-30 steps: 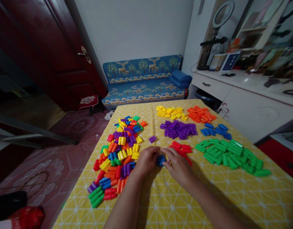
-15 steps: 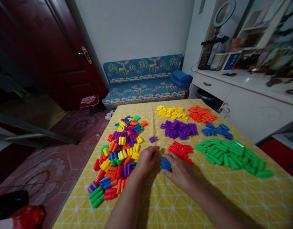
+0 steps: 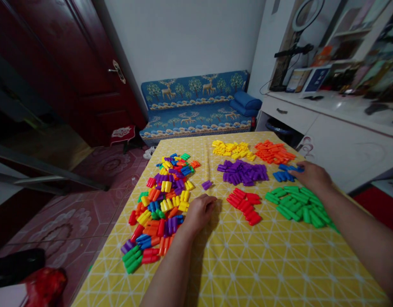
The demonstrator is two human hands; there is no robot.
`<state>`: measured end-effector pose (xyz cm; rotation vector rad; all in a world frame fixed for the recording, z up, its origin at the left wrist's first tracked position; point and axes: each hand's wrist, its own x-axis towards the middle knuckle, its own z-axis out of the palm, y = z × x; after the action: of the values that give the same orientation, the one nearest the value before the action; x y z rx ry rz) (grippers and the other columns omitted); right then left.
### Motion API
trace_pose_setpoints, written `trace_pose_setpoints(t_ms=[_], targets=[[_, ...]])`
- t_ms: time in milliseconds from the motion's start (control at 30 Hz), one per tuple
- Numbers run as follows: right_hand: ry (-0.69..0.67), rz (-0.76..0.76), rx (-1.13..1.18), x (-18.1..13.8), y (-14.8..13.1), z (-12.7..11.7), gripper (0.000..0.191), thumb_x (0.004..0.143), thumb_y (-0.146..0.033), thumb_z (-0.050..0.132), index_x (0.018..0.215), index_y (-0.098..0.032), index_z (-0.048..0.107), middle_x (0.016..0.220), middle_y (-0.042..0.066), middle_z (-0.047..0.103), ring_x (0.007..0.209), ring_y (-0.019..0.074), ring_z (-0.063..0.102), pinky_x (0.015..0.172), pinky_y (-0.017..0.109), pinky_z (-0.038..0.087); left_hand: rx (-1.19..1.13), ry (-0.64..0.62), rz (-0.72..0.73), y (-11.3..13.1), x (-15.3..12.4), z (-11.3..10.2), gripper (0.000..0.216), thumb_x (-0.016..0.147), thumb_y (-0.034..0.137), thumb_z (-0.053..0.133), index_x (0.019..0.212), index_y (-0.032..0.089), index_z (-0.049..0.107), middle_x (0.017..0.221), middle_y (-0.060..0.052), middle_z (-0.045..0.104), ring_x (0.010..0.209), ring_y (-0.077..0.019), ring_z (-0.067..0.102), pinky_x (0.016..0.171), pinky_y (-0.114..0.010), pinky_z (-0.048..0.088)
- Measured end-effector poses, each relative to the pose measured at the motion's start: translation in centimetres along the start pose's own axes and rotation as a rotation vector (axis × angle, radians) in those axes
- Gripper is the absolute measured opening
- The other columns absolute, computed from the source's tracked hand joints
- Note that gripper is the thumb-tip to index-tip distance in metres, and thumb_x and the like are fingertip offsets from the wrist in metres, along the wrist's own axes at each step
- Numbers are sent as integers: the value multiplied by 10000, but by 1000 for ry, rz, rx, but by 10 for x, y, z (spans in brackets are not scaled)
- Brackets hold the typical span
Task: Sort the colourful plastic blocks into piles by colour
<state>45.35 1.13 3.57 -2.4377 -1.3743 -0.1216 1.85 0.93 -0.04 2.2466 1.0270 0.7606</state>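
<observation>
Clock centred mid-table, 12 toward the couch [image 3: 196, 123].

Right hand [image 3: 314, 177] at 2, half-curled, fingertips on the blue blocks [image 3: 281, 176]; can't tell if it grips one. Left hand [image 3: 201, 212] just off centre at 9, loosely curled, about half open, nothing visible in it.

Piles: 7. Six single-colour: yellow blocks [image 3: 234, 151] at 12, orange blocks [image 3: 273, 152] at 1, purple blocks [image 3: 243, 172] between 12 and 1 but nearer in, blue at 2, green blocks [image 3: 298, 204] at 3, red blocks [image 3: 245, 207] just right of centre. One mixed heap [image 3: 166, 186] at 9, all six colours. Plus 1 lone purple block [image 3: 207, 185] near 11. Pieces overlap, no reliable per-pile count.

All on the yellow tablecloth [image 3: 241, 264]. Containers: 1 drawer [image 3: 292, 116] in the white desk [image 3: 346, 147] at 1, shut, contents hidden; 1 dark tub [image 3: 278, 127] below it, contents unreadable.
</observation>
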Motion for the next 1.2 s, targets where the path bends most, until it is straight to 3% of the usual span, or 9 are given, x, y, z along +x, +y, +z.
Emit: trace_pose_setpoints(t_ms=[100, 200, 300, 433, 567, 700, 867, 1033, 1200], targets=[[108, -120, 5, -20, -21, 3, 404, 833, -429, 563, 1114, -154, 654, 1125, 203, 658, 966, 334, 614, 752, 430, 457, 8, -3, -1, 2, 0, -1, 268, 877, 160, 502, 1053, 168, 703, 939, -79, 696, 876, -183, 646, 763, -257, 483], [217, -367, 171, -63, -57, 6, 337, 879, -396, 519, 1088, -172, 659, 1128, 136, 669, 1029, 275, 610, 859, 402, 464, 10, 0, 3, 4, -1, -2, 265, 872, 158, 506, 1047, 173, 705, 934, -74, 694, 864, -178, 643, 762, -256, 484], [168, -587, 322, -117, -96, 13, 277, 907, -366, 509, 1054, -204, 680, 1131, 92, 682, 1073, 241, 606, 939, 400, 444, 12, -1, 5, 5, -1, -3, 264, 872, 156, 505, 1040, 176, 708, 926, -72, 694, 858, -179, 643, 757, -257, 486], [72, -669, 275, -165, -128, 20, 367, 883, -388, 570, 1218, -258, 647, 1282, 75, 631, 1197, 264, 523, 1028, 456, 372, 5, -1, 0, 6, -1, -3, 258, 872, 163, 514, 1043, 186, 707, 949, -74, 699, 871, -180, 649, 768, -259, 492], [15, -680, 184, -169, -138, 28, 505, 831, -471, 631, 1303, -293, 599, 1399, 72, 544, 1289, 298, 423, 1053, 501, 326, 5, 2, 8, 6, -1, -2, 254, 880, 169, 512, 1041, 187, 708, 948, -71, 697, 866, -176, 648, 767, -254, 488], [-57, -679, 150, -165, -140, 39, 445, 861, -440, 601, 1293, -336, 600, 1381, 60, 546, 1226, 273, 473, 987, 451, 375, 25, 0, 15, 5, -1, -2, 252, 895, 181, 498, 1031, 183, 711, 924, -68, 691, 839, -171, 641, 744, -249, 479], [-28, -640, 145, -167, -141, 42, 358, 860, -352, 591, 1208, -294, 651, 1296, 74, 583, 1153, 258, 511, 957, 420, 387, 21, -5, 5, 4, -2, -2, 263, 883, 161, 508, 1051, 182, 708, 956, -67, 696, 871, -171, 647, 773, -246, 482], [5, -658, 126, -174, -159, 30, 375, 848, -396, 604, 1181, -234, 661, 1326, 119, 564, 1218, 322, 465, 1018, 505, 350, -6, 14, 15, 6, -1, -2, 249, 886, 158, 518, 1038, 190, 713, 949, -62, 707, 855, -168, 653, 760, -246, 486], [-101, -750, 297, -176, -202, 33, 462, 862, -128, 465, 1307, -185, 577, 1412, 103, 499, 1304, 234, 428, 1091, 414, 363, -59, 218, 19, 12, -1, -5, 241, 884, 127, 519, 1008, 200, 712, 930, -55, 723, 857, -167, 659, 770, -263, 495]])
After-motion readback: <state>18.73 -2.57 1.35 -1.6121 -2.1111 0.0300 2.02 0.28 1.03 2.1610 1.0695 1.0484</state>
